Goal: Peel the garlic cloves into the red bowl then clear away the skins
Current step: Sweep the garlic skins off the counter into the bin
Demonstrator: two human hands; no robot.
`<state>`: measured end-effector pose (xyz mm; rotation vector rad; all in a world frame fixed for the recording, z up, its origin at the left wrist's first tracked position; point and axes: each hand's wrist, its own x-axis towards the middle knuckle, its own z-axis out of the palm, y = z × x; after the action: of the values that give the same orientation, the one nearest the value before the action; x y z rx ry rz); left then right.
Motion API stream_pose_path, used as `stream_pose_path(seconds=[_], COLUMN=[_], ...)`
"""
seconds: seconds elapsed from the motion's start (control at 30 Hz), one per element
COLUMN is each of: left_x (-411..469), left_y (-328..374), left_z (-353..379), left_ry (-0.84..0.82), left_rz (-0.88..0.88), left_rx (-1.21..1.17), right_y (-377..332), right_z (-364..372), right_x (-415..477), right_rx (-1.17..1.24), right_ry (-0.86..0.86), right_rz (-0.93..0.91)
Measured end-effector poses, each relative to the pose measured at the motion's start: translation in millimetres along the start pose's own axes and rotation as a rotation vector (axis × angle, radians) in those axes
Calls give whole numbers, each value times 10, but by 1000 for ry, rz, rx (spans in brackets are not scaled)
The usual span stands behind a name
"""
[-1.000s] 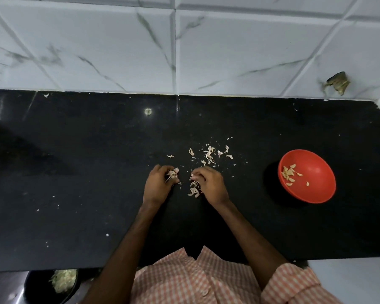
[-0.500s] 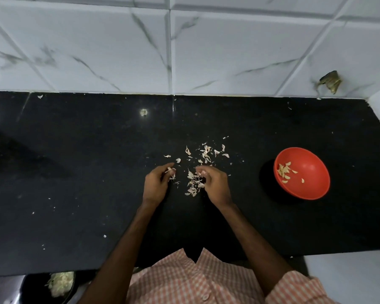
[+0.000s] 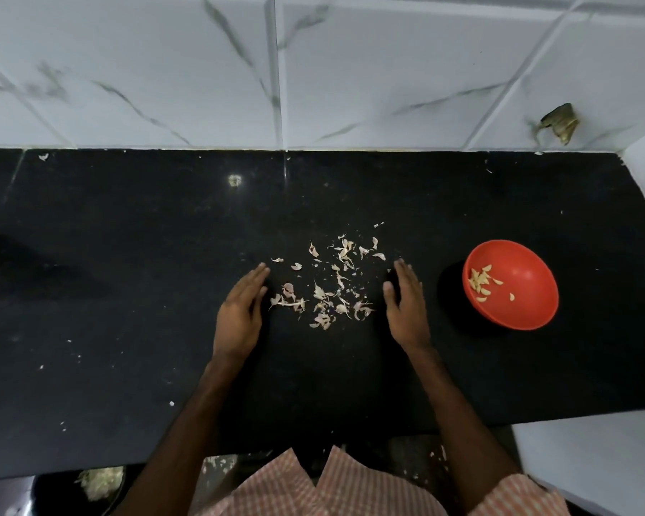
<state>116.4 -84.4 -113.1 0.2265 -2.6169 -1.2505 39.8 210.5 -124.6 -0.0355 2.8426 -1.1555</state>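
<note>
Table: black polished stone (image 3: 108, 273) under a white tiled wall (image 3: 164, 68). The face looks smooth, so expect light scraps to slide on it rather than catch.
Left hand: (image 3: 239, 314) fingers straight and together, set just left of the skins. Grip wide, holding nothing.
Right hand: (image 3: 406, 310) mirrors the left, just right of the skins, between them and the bowl. Grip wide, empty.
Red bowl: (image 3: 529, 303) upright on the table, near your right hand but apart from it. It looks like light plastic, so a knock would likely skid it.
Garlic skins: (image 3: 319, 293) a loose scatter between your two hands, with strays toward the wall. They look papery, almost weightless and brittle. A pinch would take one flake at a time. Better to rake inward with both hand edges into one heap, then scoop from beneath with cupped palms. Go slowly, because a fast hand may waft them off.
Peeled cloves: (image 3: 479, 281) a small heap on the bowl's left inner wall, a few apart. They look firm and smooth, and need no handling.
Stage: no unpeeled clove shows on the table, so clearing the skins looks like the step in hand.
</note>
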Motion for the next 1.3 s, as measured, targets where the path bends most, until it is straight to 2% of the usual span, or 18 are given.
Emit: stream_pose_path(seconds=[0.13,0.2,0.27,0.33,0.4,0.47,0.53,0.63,0.7,0.77,0.87,0.97,1.1,1.17,1.23,1.3], left_x=[42,38,64,91,96,108,121,160,200,264,439,611,722,680,605,526], left_y=[-90,-38,85,195,257,257,205,112,35,-44,-67,-14,73,123,149,109], left_z=[235,416,539,595,570,476,369,285,303,365,531,648,656,617,523,389], left_ry=[-249,-311,-374,-435,-383,-220,-90,-66,-85,-122,-207,-259,-422,-483,-481,-369], left_rz=[-14,34,72,91,59,-17,-69,-74,-94,-101,-78,-50,100,121,-30,-194], left_rx=[256,297,225,56,-155,-307,-374,-376,-255,-8,294,409,280,102,-219,-537], right_y=[-170,-327,-464,-540,-545,-525,-510,-527,-515,-457,-346,-254,-259,-317,-415,-457], right_z=[284,484,659,746,767,764,756,747,723,668,519,394,322,323,341,359], right_x=[-107,-169,-226,-252,-268,-297,-325,-363,-367,-301,95,631,1104,1184,1061,772], right_rx=[-198,-266,-314,-272,-175,-84,-24,86,128,58,-120,-178,-302,-307,-228,-116], right_ry=[-135,-151,-151,-144,-134,-108,-58,3,129,259,312,168,-89,-202,-333,-442], right_rz=[-49,-112,-167,-178,-191,-224,-239,-225,-147,-16,170,214,20,-100,-230,-307])
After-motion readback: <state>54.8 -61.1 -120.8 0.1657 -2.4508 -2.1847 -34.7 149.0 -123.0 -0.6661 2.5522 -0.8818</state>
